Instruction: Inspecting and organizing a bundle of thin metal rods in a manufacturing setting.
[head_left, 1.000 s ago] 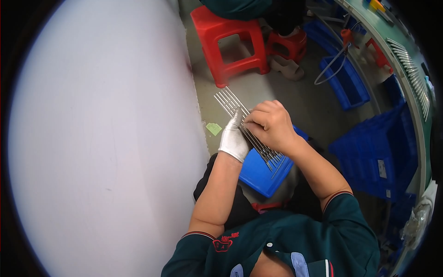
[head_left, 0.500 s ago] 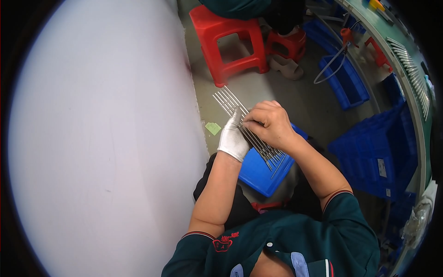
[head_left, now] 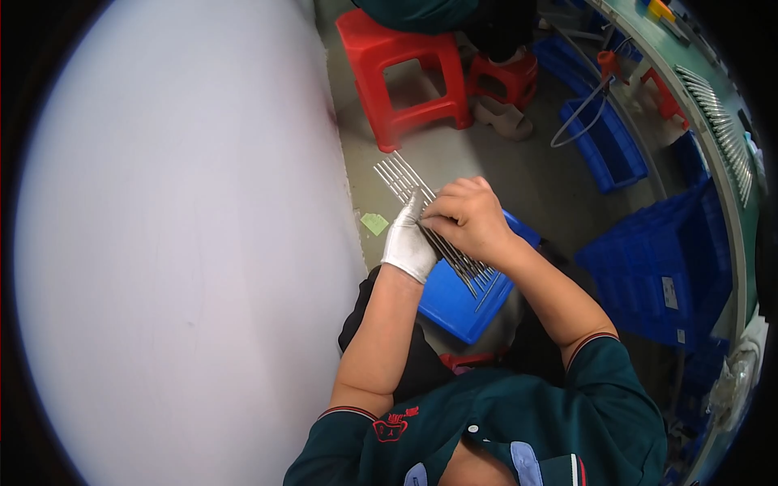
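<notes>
Several thin metal rods point(head_left: 455, 261) lie side by side in a slanting bundle over my lap. My left hand point(head_left: 409, 243), in a white glove, grips the bundle near its middle with the thumb across the top. Bare, my right hand point(head_left: 470, 217) bends over the same rods, its thumb and fingertips pinched together beside the left thumb. Whatever is between those fingertips is too small to make out. Beneath the rods' near ends sits a blue plastic bin point(head_left: 462, 312), with a loose rod point(head_left: 489, 293) showing over it.
A white wall-like surface point(head_left: 186, 243) fills the left side. Ahead stands a red stool point(head_left: 405, 77) with a person seated there. To the right are blue bins point(head_left: 648, 267) and a green curved workbench point(head_left: 689, 61) bearing a row of metal rods point(head_left: 717, 121). A green paper scrap point(head_left: 374, 224) lies on the floor.
My right hand has shifted slightly left along the rods, its fingertips now closer to the left thumb. The left hand and the bundle stay nearly where they were.
</notes>
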Motion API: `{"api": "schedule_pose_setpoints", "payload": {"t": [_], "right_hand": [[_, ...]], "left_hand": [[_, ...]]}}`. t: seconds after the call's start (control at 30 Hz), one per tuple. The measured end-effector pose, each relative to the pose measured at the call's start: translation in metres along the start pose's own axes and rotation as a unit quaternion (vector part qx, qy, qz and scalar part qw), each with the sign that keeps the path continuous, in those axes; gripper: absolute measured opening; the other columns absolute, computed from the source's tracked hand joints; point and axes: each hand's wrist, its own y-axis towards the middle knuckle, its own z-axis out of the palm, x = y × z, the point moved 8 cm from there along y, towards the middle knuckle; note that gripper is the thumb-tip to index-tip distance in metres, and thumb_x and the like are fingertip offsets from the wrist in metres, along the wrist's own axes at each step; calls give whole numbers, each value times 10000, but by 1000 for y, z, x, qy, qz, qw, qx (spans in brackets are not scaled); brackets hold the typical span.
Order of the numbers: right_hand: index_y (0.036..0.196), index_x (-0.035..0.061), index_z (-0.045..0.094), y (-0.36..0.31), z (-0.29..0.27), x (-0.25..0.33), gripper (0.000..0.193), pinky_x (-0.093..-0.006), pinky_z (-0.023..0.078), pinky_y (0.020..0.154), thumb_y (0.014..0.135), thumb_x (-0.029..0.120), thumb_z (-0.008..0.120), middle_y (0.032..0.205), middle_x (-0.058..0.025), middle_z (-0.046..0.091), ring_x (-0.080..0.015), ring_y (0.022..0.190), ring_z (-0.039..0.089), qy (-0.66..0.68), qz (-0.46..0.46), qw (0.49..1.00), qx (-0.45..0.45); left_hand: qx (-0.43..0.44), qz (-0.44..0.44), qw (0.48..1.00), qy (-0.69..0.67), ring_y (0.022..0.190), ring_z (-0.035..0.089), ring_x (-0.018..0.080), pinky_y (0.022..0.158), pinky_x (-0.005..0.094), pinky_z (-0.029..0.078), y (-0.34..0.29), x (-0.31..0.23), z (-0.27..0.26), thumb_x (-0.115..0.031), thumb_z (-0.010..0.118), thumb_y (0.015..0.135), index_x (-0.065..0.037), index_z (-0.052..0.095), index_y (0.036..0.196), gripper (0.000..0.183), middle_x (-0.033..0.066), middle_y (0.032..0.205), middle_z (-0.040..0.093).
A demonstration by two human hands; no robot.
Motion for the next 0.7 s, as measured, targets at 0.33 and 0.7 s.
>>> {"api": "schedule_pose_setpoints", "payload": {"t": [0.33, 0.7], "right_hand": [[819, 40, 676, -9, -24, -7, 87, -351, 472, 705, 768, 105, 702, 765, -89, 631, -258, 753, 605, 29, 82, 996, 19], [822, 37, 670, -14, -16, -5, 76, -340, 484, 619, 768, 75, 708, 736, -92, 612, -259, 693, 605, 30, 55, 998, 14]], "left_hand": [[-112, 65, 991, 30, 1045, 578, 378, 904, 521, 508, -18, -20, -6, -154, 548, 941, 13, 503, 1162, 281, 218, 1139, 564], [-147, 70, 987, 9, 1025, 601, 372, 885, 508, 528, -21, -22, -12, -75, 528, 938, 3, 532, 1142, 219, 219, 1118, 588]]}}
